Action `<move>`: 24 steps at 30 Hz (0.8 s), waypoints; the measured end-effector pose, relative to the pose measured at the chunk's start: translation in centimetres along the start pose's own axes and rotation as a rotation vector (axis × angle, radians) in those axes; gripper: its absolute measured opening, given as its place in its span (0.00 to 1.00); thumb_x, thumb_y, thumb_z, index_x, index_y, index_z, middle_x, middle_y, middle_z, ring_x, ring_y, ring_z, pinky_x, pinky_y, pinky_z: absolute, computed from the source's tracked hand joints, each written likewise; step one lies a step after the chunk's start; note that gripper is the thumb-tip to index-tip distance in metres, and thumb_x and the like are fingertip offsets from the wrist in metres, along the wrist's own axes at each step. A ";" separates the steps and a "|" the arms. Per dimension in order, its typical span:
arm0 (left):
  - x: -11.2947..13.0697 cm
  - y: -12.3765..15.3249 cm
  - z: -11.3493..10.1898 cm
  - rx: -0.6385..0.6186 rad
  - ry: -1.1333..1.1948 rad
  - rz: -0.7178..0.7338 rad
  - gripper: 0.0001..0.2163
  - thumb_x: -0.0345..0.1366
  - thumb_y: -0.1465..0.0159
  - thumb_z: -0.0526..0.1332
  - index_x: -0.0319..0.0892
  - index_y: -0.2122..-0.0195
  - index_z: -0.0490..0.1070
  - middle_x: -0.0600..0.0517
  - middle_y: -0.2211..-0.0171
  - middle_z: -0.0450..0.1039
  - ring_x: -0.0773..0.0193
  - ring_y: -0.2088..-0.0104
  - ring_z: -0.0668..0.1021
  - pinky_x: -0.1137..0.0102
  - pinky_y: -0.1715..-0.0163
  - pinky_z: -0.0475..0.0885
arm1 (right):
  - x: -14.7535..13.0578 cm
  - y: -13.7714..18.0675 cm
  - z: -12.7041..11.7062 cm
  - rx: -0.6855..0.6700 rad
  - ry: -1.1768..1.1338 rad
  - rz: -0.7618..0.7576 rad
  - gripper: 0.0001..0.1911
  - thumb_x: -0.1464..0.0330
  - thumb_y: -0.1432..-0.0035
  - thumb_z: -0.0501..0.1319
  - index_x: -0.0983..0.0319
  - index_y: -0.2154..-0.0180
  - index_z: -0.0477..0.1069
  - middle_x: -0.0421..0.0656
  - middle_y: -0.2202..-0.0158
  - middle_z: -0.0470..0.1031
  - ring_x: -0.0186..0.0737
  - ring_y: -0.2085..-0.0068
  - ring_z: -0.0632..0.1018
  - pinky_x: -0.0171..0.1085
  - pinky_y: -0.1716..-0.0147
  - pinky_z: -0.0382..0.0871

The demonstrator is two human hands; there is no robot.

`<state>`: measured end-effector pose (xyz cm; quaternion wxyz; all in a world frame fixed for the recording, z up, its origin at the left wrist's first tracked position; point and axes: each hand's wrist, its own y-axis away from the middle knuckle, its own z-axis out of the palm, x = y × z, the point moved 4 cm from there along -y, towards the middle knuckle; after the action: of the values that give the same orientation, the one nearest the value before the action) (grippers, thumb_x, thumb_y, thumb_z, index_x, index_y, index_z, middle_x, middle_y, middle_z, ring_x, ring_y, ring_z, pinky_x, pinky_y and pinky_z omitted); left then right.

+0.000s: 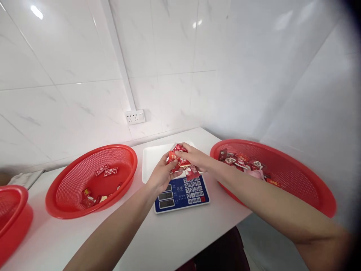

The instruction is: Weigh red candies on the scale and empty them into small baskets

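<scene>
Both hands meet above a digital scale point(182, 194) with a white weighing tray point(150, 160) and a blue keypad panel. My left hand point(161, 175) pinches several red candy packets point(180, 160) from the left side. My right hand point(193, 156) grips the same bunch from above and the right. One packet hangs down over the keypad. The bunch is held just above the tray's front edge.
A red mesh basket point(91, 180) on the left holds several packets. Another red basket point(282, 173) on the right holds many more. A third red basket point(12, 214) shows at the far left edge. A wall socket point(134, 116) sits on the tiled wall behind the white counter.
</scene>
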<state>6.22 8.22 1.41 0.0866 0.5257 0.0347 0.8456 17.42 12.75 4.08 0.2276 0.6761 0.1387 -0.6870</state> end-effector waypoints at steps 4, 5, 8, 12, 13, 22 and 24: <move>0.3 -0.1 -1.6 0.061 0.015 -0.016 0.14 0.37 0.39 0.62 0.45 0.53 0.65 0.52 0.68 0.74 0.70 0.75 0.78 0.74 0.73 0.75 | 0.4 -1.6 1.3 -0.038 0.081 -0.054 0.09 0.63 0.43 0.60 0.59 0.62 0.64 0.39 0.71 0.72 0.32 0.72 0.75 0.32 0.74 0.72; 0.3 -0.2 -1.8 0.076 0.020 -0.014 0.12 0.39 0.39 0.61 0.45 0.54 0.66 0.53 0.69 0.74 0.70 0.75 0.78 0.74 0.74 0.75 | 0.4 -1.8 1.5 -0.053 0.105 -0.083 0.09 0.63 0.43 0.60 0.60 0.63 0.65 0.39 0.71 0.72 0.32 0.72 0.75 0.31 0.74 0.71; 0.4 -0.3 -2.7 0.133 0.030 0.013 0.10 0.39 0.39 0.61 0.45 0.57 0.66 0.56 0.72 0.72 0.74 0.78 0.76 0.79 0.78 0.72 | 0.6 -2.5 2.0 -0.085 0.159 -0.100 0.11 0.60 0.44 0.61 0.60 0.64 0.67 0.39 0.71 0.72 0.31 0.73 0.74 0.30 0.75 0.71; 0.3 -0.4 -3.6 0.192 0.019 0.031 0.09 0.37 0.41 0.63 0.44 0.61 0.66 0.57 0.76 0.71 0.76 0.83 0.72 0.82 0.82 0.68 | 0.9 -2.8 2.2 -0.135 0.239 0.003 0.14 0.58 0.48 0.63 0.58 0.62 0.67 0.39 0.71 0.73 0.32 0.74 0.75 0.31 0.77 0.72; 0.3 -0.4 -3.8 0.202 0.015 0.028 0.09 0.36 0.42 0.63 0.43 0.62 0.66 0.57 0.77 0.70 0.76 0.83 0.71 0.82 0.83 0.68 | 0.9 -2.8 2.2 -0.138 0.248 0.021 0.15 0.58 0.49 0.65 0.57 0.61 0.67 0.40 0.69 0.73 0.32 0.73 0.75 0.31 0.78 0.72; 1.2 0.0 -6.5 0.336 0.047 0.021 0.10 0.30 0.38 0.59 0.41 0.55 0.65 0.57 0.78 0.70 0.77 0.86 0.70 0.82 0.86 0.67 | 1.3 -4.1 0.8 -0.045 0.133 0.140 0.07 0.70 0.48 0.64 0.62 0.66 0.68 0.41 0.70 0.73 0.32 0.71 0.75 0.29 0.79 0.72; 1.5 0.8 -6.9 0.344 0.069 0.028 0.07 0.30 0.37 0.57 0.40 0.58 0.66 0.57 0.78 0.69 0.77 0.85 0.70 0.83 0.86 0.67 | 1.6 -4.9 0.3 -0.064 0.150 0.145 0.09 0.71 0.49 0.64 0.63 0.63 0.70 0.41 0.71 0.72 0.30 0.73 0.74 0.29 0.78 0.73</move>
<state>-0.72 7.95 -0.22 -0.0175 0.5039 0.1744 0.8458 14.70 16.59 1.97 0.2873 0.7261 0.1280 -0.6114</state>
